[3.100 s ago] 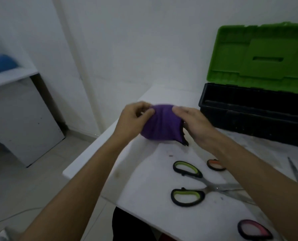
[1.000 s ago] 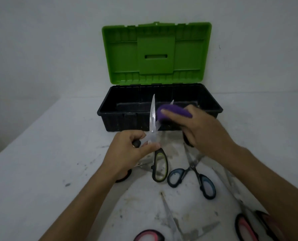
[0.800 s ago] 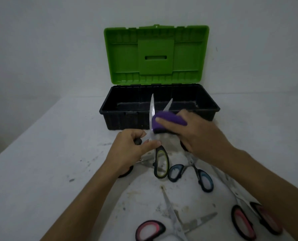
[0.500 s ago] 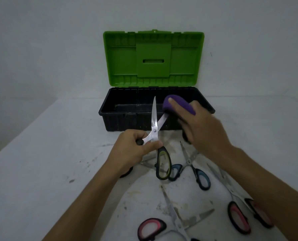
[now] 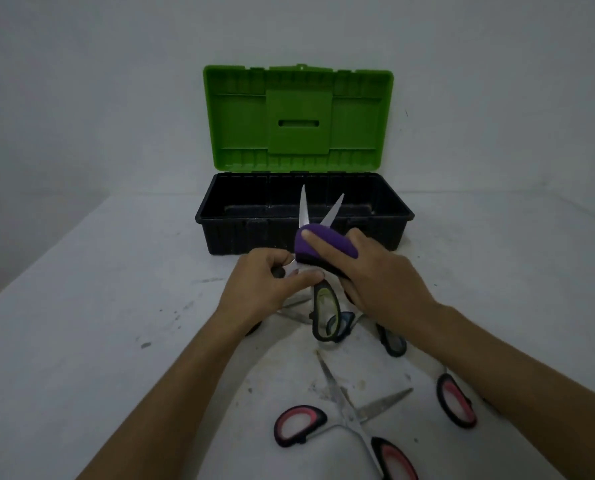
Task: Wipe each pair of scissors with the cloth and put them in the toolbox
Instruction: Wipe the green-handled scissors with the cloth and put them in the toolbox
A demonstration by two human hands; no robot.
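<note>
Toolbox (image 5: 304,233) at twelve o'clock looks empty. Left hand (image 5: 266,289) grips green-handled scissors (image 5: 318,271), right hand (image 5: 375,275) clamps cloth (image 5: 320,249) over the blades. Several pairs wait on the tabletop (image 5: 81,323) at six o'clock.

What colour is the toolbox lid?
Bright green; the lid stands open above the black toolbox in the head view.

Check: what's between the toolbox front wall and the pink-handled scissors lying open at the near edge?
In the head view: both hands, left hand holding green-handled scissors, right hand pressing purple cloth on its blades, and blue-handled scissors on the table.
</note>
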